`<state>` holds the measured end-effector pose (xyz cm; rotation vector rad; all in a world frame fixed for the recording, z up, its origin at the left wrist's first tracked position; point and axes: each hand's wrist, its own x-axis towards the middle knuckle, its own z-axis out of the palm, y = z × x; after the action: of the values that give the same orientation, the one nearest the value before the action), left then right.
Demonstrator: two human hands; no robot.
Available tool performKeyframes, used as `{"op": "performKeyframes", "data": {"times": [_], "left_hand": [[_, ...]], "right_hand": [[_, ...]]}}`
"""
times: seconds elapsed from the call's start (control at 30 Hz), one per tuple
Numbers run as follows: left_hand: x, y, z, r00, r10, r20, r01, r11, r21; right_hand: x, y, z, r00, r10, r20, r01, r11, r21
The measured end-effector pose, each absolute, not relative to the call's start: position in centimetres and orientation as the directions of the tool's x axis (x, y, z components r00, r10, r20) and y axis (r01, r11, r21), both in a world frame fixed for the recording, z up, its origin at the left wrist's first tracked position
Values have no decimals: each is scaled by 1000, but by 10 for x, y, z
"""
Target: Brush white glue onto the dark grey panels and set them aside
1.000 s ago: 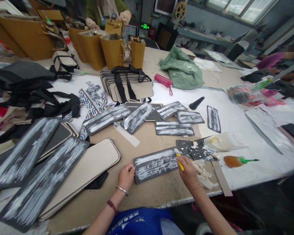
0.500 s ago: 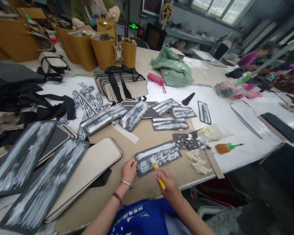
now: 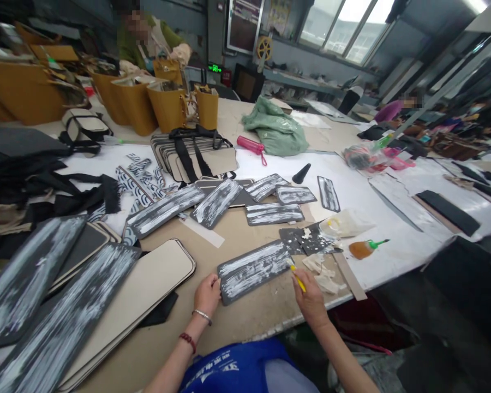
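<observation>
A dark rectangular panel (image 3: 253, 270) streaked with white paste lies in front of me on the brown board. My left hand (image 3: 208, 295) pinches its left end, fingers closed on the edge. In my right hand (image 3: 310, 295) is a yellow-handled brush (image 3: 298, 279), its tip at the panel's right end. Just beyond that end sits a dark scrap (image 3: 300, 241) spotted with white lumps. Crumpled pale scraps (image 3: 324, 272) lie to the right of the brush.
Several coated panels (image 3: 274, 214) lie farther back; large ones (image 3: 71, 311) are at left beside beige panels (image 3: 147, 295). An orange bottle (image 3: 360, 249) with a green nozzle stands out at right. Behind are a green bag (image 3: 274, 128), brown bags (image 3: 166, 103) and a person (image 3: 163, 41).
My right hand has moved the brush rightward, from the panel's middle to its right end. My left hand stays at the left end. The camera view has shifted, showing more of the room.
</observation>
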<state>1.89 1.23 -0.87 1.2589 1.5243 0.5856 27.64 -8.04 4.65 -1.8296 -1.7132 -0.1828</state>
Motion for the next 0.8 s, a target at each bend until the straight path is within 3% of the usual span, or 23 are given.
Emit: {"op": "performKeyframes", "data": {"times": [0.1, 0.2, 0.4, 0.57, 0.67, 0.8], "left_hand": [[20, 12, -3, 60, 921, -386, 439, 323, 838], [21, 11, 2, 59, 926, -374, 469, 304, 829], [24, 10, 6, 62, 920, -387, 508, 305, 806], [23, 14, 10, 14, 888, -460, 474, 399, 785], [19, 11, 12, -30, 881, -473, 466, 431, 773], [11, 1, 9, -72, 916, -396, 508, 375, 776]], "right_hand": [[278, -83, 42, 106, 870, 481, 948, 57, -313], [274, -87, 41, 66, 903, 425, 924, 105, -367], [291, -83, 46, 102, 887, 449, 910, 99, -402], [295, -88, 63, 105, 917, 385, 783, 163, -600], [333, -80, 83, 271, 829, 490, 775, 114, -622], [431, -54, 105, 489, 618, 615, 816, -74, -574]]}}
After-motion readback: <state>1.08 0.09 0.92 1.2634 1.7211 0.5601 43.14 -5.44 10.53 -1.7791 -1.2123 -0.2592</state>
